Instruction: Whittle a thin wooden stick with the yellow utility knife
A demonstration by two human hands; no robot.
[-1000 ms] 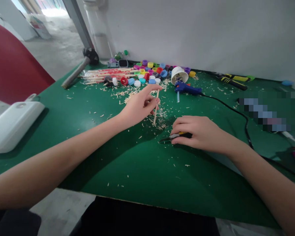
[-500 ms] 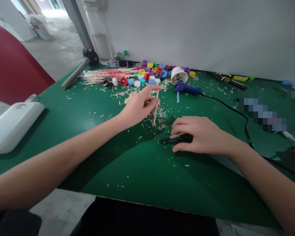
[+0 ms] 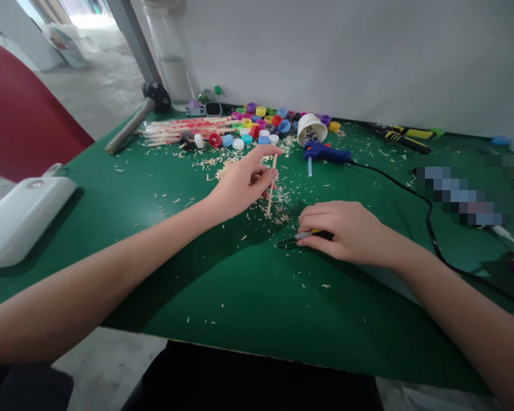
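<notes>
My left hand (image 3: 249,181) is closed on a thin wooden stick (image 3: 272,185), which stands tilted with its lower end among pale wood shavings (image 3: 282,217) on the green table. The index finger reaches the stick's top end and the thumb presses its middle. To the right, my right hand (image 3: 338,231) grips a utility knife (image 3: 314,234) between thumb and fingers. The knife lies low over the table with its blade pointing left, and the back of its handle is hidden under the palm.
Several coloured bottle caps (image 3: 251,131) and wrapped wooden sticks (image 3: 188,128) lie at the back. Beside a tipped white cup (image 3: 312,129) rests a blue glue gun (image 3: 329,154) with a black cable. A mallet (image 3: 132,123), a white box (image 3: 29,217) and pliers (image 3: 406,140) flank them.
My right thumb has moved up against the knife, and the fingers have closed on it. The left hand and the stick have stayed in place.
</notes>
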